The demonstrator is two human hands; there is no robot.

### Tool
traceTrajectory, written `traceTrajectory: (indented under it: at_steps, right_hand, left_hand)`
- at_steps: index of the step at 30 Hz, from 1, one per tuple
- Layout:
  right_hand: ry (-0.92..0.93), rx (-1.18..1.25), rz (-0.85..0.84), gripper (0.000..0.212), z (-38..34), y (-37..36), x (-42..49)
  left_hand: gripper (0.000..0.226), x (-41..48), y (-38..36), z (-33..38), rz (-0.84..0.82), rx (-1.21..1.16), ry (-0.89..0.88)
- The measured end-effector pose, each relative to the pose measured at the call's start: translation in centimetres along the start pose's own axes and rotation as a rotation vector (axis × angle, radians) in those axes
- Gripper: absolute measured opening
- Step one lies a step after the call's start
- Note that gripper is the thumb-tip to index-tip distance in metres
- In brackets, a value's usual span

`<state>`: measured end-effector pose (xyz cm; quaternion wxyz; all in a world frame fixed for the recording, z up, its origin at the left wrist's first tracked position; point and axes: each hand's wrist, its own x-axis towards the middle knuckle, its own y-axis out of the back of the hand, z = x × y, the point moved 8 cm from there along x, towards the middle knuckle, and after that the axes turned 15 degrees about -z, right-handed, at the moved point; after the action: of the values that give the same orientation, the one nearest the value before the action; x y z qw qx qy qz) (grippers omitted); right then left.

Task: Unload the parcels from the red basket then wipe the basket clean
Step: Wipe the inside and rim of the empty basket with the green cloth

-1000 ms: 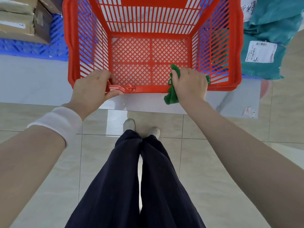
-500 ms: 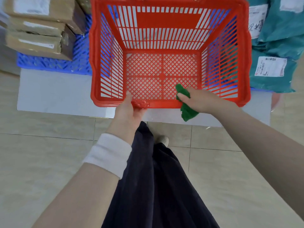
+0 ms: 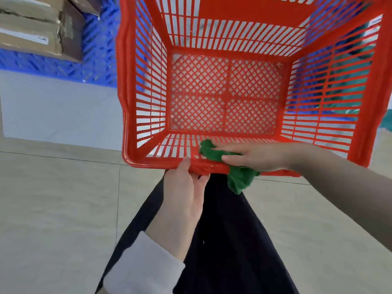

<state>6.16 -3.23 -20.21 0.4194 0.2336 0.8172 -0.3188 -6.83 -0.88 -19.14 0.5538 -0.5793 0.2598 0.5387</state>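
The red basket (image 3: 224, 98) fills the upper view, tilted toward me, and I see no parcels inside it. My left hand (image 3: 186, 187) grips its near rim from below, thumb on top of the edge. My right hand (image 3: 254, 155) holds a green cloth (image 3: 239, 177) against the inside of the near wall; the cloth drapes over the rim and hangs down outside. Brown cardboard parcels (image 3: 40, 28) lie at the top left. A teal parcel (image 3: 360, 60) shows dimly through the basket's right wall.
A blue plastic pallet (image 3: 91, 60) lies under the cardboard parcels, on a pale grey platform (image 3: 61, 111). Beige floor tiles (image 3: 53, 209) spread below. My dark trouser legs (image 3: 229, 240) stand right under the basket's near edge.
The basket has come up closer to me and tilted, with its near edge raised. My left hand shifted from over the rim to under it. My right hand slid the cloth along the near wall.
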Motion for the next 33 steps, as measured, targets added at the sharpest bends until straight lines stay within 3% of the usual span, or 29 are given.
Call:
traceTrajectory:
  at_steps: [5, 9, 14, 17, 22, 29, 33]
  right_hand:
    - [-0.269, 0.118, 0.048, 0.051, 6.1, 1.6, -3.0]
    - [-0.056, 0.048, 0.033, 0.051, 2.7, 1.2, 1.4]
    - [0.155, 0.186, -0.027, 0.043, -2.3, 0.9, 3.4]
    - [0.173, 0.095, -0.093, 0.047, -0.9, 0.1, 1.9]
    - [-0.037, -0.005, -0.016, 0.049, 4.0, 2.1, 3.2]
    - [0.172, -0.078, -0.020, 0.045, 2.0, 1.7, 5.2]
    - [0.259, 0.160, -0.046, 0.038, -0.2, 1.0, 2.0]
  left_hand:
    - [0.024, -0.3, -0.3, 0.0, 0.011, -0.053, 0.018]
    - [0.028, -0.2, -0.4, 0.1, 0.017, -0.056, -0.018]
    - [0.027, -0.1, -0.8, 0.2, -0.031, -0.056, -0.047]
    - [0.027, -0.2, -1.0, 0.3, -0.052, -0.073, -0.064]
    - [0.024, -0.3, -0.7, 0.2, -0.016, -0.100, -0.059]
    - [0.024, 0.0, -0.7, 0.1, -0.051, -0.064, -0.057]
    - [0.026, -0.1, -1.0, 0.2, -0.089, -0.056, -0.069]
